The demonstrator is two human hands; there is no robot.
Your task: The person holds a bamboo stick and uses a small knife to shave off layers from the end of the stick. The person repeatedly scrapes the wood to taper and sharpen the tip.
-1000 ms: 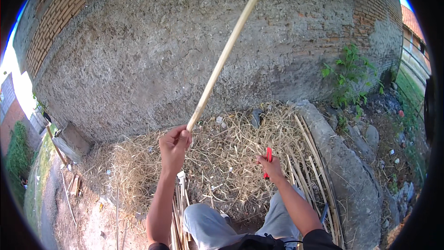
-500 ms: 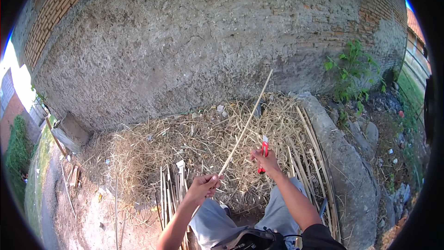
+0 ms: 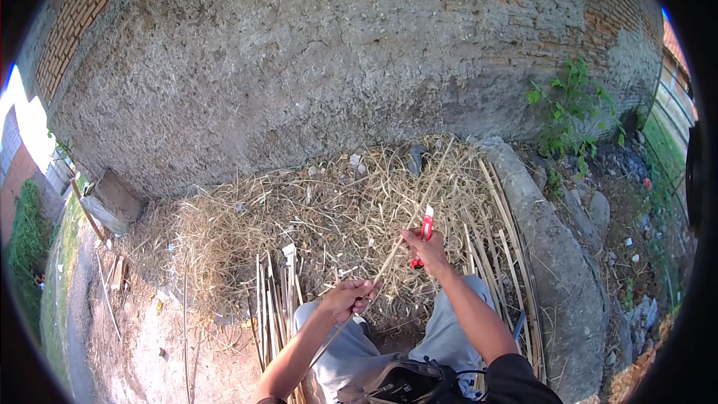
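Rough grey plaster wall [image 3: 299, 67] is standing behind tan shavings [image 3: 224, 243]

A long, thin, pale wooden strip [image 3: 390, 258] is slanting up past my grey trousers [image 3: 455, 322], my left hand [image 3: 346, 299] pinching it. Farther along it, my right hand [image 3: 429, 250] is gripping a red box cutter [image 3: 427, 226], blade [image 3: 429, 210] exposed.

Bright daylight, washed-out glare [image 3: 34, 131] far left, sunlit ground [image 3: 146, 363], shaded wall [image 3: 321, 67], fisheye curvature toward black rim

Short black sleeves [image 3: 520, 381], pale grey-blue trousers [image 3: 450, 319], dark pouch [image 3: 407, 383] at waist; hands [image 3: 344, 301] bare.
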